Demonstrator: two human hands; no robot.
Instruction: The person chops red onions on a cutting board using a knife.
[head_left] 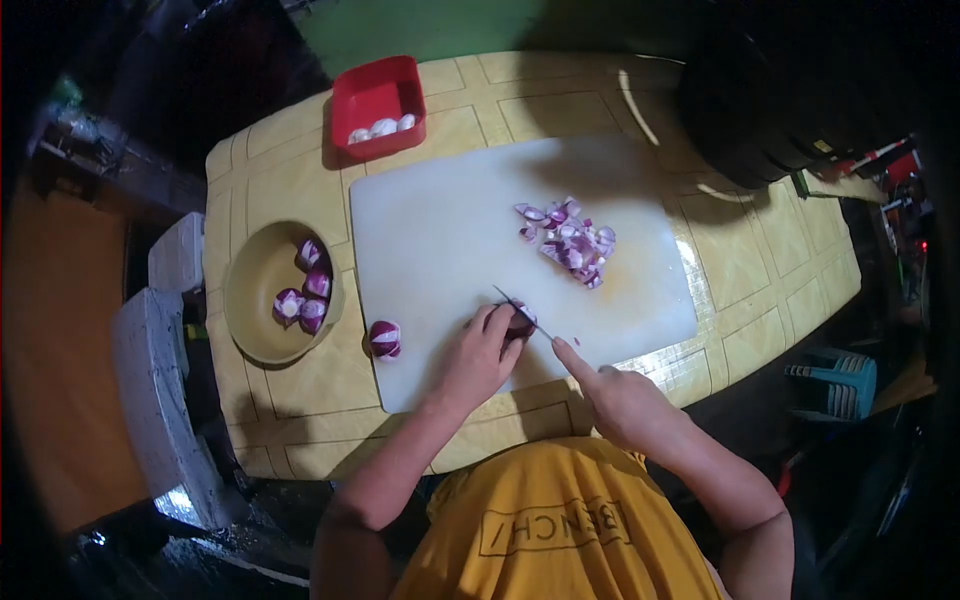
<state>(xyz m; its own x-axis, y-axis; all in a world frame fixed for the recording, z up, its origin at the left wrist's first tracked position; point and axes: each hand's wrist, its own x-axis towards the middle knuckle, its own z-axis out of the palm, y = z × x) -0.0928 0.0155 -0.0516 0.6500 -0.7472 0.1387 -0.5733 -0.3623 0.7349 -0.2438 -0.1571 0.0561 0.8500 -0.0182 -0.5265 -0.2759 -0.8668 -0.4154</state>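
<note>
Rm dim, edges v. dark. Yellow table (800, 235) w/ tile pattern; green surface (430, 28) behind; teal stool (850, 386) on R.

Wearer, head view: top (520, 565) in mustard yellow, soft fabric, loosely creased over the torso. Chest marking: dark block lettering (555, 527) reading "BENCH/", upside down from this camera, with a thin dark rectangular outline around it. Left forearm (415, 445) and right forearm (725, 465) bare; left fingers (491, 322) and right fingers (574, 361) likewise bare. Sleeve hems: cannot be made out.
</note>
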